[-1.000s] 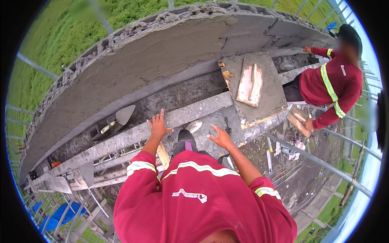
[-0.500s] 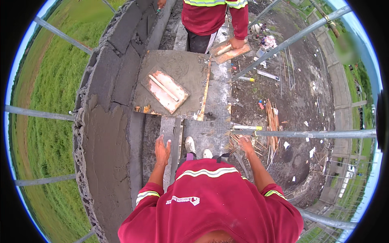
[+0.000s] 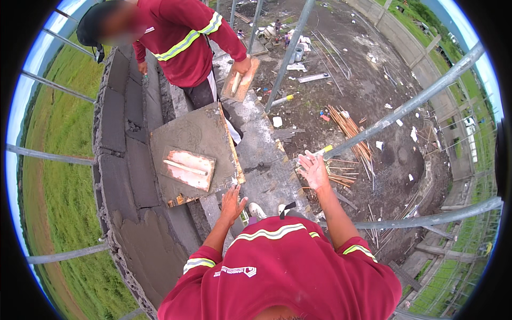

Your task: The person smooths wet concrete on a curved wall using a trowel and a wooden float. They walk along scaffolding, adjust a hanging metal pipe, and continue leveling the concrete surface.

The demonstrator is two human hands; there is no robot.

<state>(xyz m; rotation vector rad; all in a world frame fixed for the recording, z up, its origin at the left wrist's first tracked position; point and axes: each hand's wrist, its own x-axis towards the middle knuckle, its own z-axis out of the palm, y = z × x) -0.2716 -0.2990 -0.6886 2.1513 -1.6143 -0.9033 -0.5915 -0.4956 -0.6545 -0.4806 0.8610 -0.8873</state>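
My left hand (image 3: 231,205) is open, fingers apart, just below the near corner of a mortar board (image 3: 189,128) with chipped edges and grey mortar; I cannot tell if it touches. On that board lies a wooden float (image 3: 184,169) with a pale handle. My right hand (image 3: 316,172) is raised, fingers spread and empty, just below a galvanized pipe (image 3: 384,120). Beyond the board a co-worker (image 3: 181,56) in a maroon reflective-striped top holds another float (image 3: 242,86).
A curved block wall (image 3: 114,178), partly plastered, runs along my left above grass. I stand on a narrow dusty plank walkway (image 3: 253,160). Scaffold pipes (image 3: 437,216) cross on the right, with debris and a pile of long sticks (image 3: 349,136) on the ground below.
My view has swung round from facing the wall to along the walkway, so the board now sits front left. My right hand has risen toward the pipe; my left is nearer the board.
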